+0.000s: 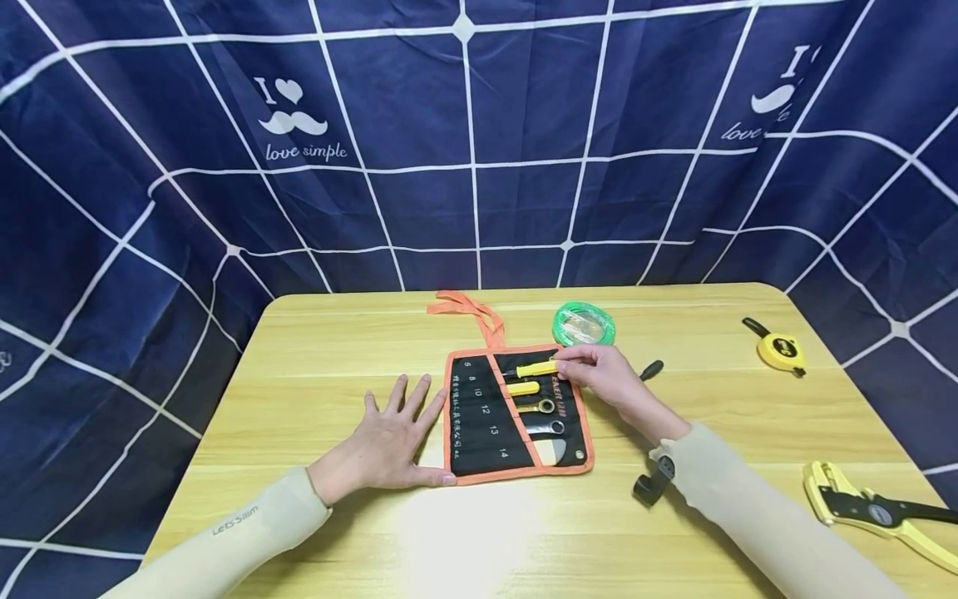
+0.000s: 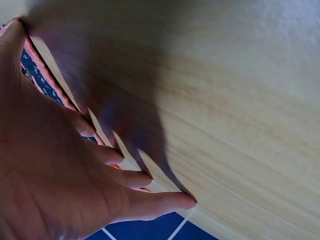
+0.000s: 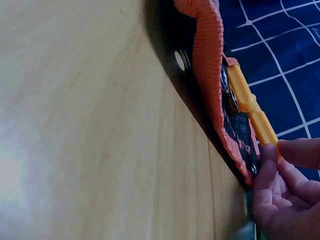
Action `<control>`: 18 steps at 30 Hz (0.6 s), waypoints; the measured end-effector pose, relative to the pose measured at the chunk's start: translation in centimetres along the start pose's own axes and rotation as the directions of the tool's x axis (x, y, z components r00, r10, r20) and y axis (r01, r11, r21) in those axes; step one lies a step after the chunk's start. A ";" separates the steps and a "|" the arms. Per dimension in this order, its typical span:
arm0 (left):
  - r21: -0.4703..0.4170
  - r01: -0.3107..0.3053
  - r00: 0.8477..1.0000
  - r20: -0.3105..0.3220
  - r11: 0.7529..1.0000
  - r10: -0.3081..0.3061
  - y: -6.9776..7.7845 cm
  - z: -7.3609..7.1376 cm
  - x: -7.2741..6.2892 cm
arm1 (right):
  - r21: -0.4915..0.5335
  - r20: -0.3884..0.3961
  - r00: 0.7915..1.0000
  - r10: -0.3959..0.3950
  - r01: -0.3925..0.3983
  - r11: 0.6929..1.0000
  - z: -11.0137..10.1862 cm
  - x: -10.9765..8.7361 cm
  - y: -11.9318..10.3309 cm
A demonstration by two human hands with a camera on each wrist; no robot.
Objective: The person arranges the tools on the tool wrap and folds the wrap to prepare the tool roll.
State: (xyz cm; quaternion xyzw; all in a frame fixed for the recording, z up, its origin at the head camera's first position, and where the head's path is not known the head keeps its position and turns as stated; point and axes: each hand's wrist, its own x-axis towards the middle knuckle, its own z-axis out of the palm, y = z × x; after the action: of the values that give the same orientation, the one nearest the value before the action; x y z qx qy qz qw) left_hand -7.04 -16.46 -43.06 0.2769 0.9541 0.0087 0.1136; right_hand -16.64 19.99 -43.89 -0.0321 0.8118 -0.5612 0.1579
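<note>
A black tool pouch (image 1: 479,433) with orange edging lies flat on the table. My left hand (image 1: 389,441) rests spread on the wood at its left side, with the thumb on its lower left corner. At the upper right of the pouch my right hand (image 1: 602,374) pinches the end of a yellow-handled screwdriver (image 1: 536,368) between thumb and fingers. The screwdriver's thin shaft points left toward the top pocket. Below it in the pockets sit another yellow handle (image 1: 523,388), two ring spanners (image 1: 545,406) and a pale rounded blade (image 1: 551,452).
Behind the pouch lie its orange tie straps (image 1: 467,306) and a green coil of wire (image 1: 584,323). A dark handle (image 1: 652,369) shows beyond the right wrist. To the right are a yellow tape measure (image 1: 781,352) and yellow-and-black wire strippers (image 1: 871,509). A blue curtain (image 1: 419,208) surrounds the table.
</note>
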 end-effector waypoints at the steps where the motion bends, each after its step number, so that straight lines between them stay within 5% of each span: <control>1: -0.001 -0.001 1.000 -0.002 1.000 0.001 0.0 0.0 0.0 | -0.006 0.006 1.000 -0.007 0.007 1.000 0.1 0.0 0.0; 18: -0.004 0.006 1.000 -0.013 1.000 -0.006 -0.2 0.4 0.0 | -0.011 0.009 1.000 -0.014 0.014 1.000 0.8 0.9 -0.3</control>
State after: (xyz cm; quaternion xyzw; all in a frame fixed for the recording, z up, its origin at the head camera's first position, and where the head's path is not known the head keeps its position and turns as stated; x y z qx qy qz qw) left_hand -7.06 -16.64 -43.42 0.2739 0.9556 0.0122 0.1081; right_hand -17.28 18.92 -44.07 -0.0412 0.8138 -0.5578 0.1576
